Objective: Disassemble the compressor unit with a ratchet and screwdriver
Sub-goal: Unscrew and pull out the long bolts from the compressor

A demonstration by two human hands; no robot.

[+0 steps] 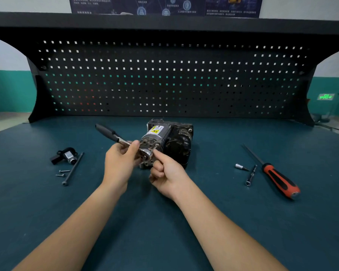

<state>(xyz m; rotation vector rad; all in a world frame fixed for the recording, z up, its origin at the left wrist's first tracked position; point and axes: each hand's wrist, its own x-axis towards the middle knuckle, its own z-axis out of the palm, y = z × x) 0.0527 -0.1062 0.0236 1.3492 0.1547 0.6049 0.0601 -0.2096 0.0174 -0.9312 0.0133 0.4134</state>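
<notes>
Head view: the compressor unit (pixel 165 134) lies on its side in the middle of the teal bench top (pixel 164 231), close to the far edge and just in front of the black pegboard (pixel 164 79). Its round end face is turned toward the person, and a yellow warning label sits on top of the barrel.

The ratchet (pixel 114 135) has its chrome head pressed against that end face, with the black handle angled up and away to the far left. The left hand (pixel 119 163) grips the ratchet's shank just behind the head, fingers wrapped around it and the thumb laid on top. The right hand (pixel 168 173) has its lower fingers curled into the palm, while thumb and forefinger pinch at the right edge of the ratchet's head. Whether something smaller sits between those fingertips cannot be told.

To the right lies the screwdriver (pixel 270 171), with a red-and-black handle, its tip pointing away. Just left of it are an extension bar (pixel 250 176) and a small socket bit (pixel 240 166). On the left side rest a small black-and-silver part (pixel 66 156), a long bolt (pixel 73 168) and two short screws (pixel 64 171).
</notes>
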